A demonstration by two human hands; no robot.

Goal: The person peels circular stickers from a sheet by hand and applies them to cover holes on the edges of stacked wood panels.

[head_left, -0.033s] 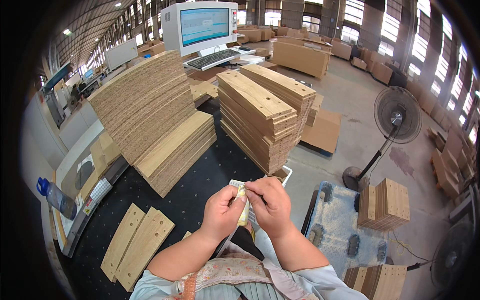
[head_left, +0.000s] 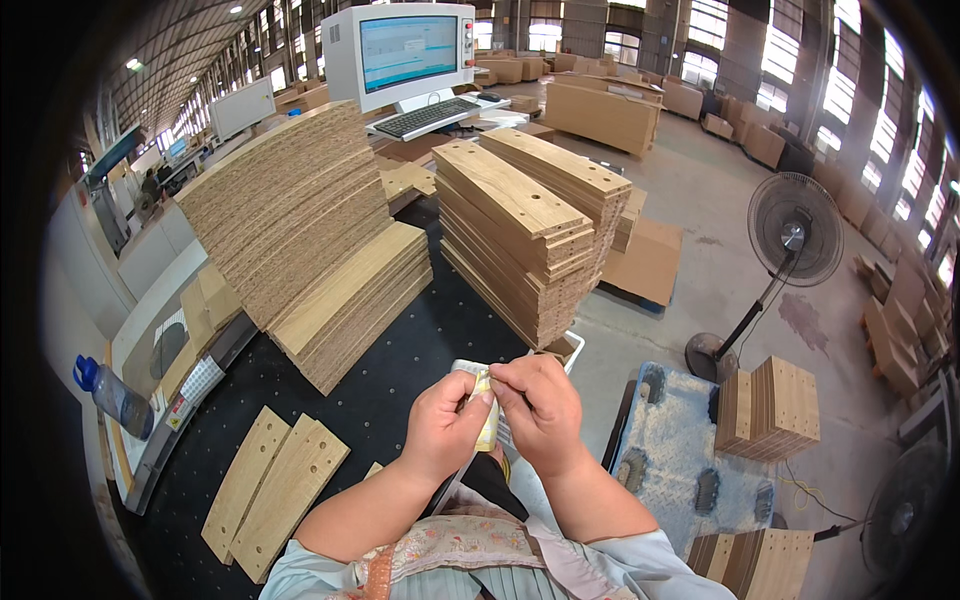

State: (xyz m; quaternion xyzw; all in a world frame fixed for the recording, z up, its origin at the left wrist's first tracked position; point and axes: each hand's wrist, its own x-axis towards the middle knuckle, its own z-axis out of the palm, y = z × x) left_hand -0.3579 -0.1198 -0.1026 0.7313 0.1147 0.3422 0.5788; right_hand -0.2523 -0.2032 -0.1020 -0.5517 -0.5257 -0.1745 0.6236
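At a black worktable (head_left: 385, 400), from the head camera: clasping a small yellow-and-white item (head_left: 487, 436) in front of the body, with the thumb and curled fingers of the left hand (head_left: 438, 418), and pinching its upper end with the fingertips of the right hand (head_left: 545, 405). Farther back, stacked wooden boards (head_left: 515, 195) and a monitor (head_left: 410, 55); to the left, two loose boards (head_left: 290, 492); to the right, a standing fan (head_left: 795, 230).
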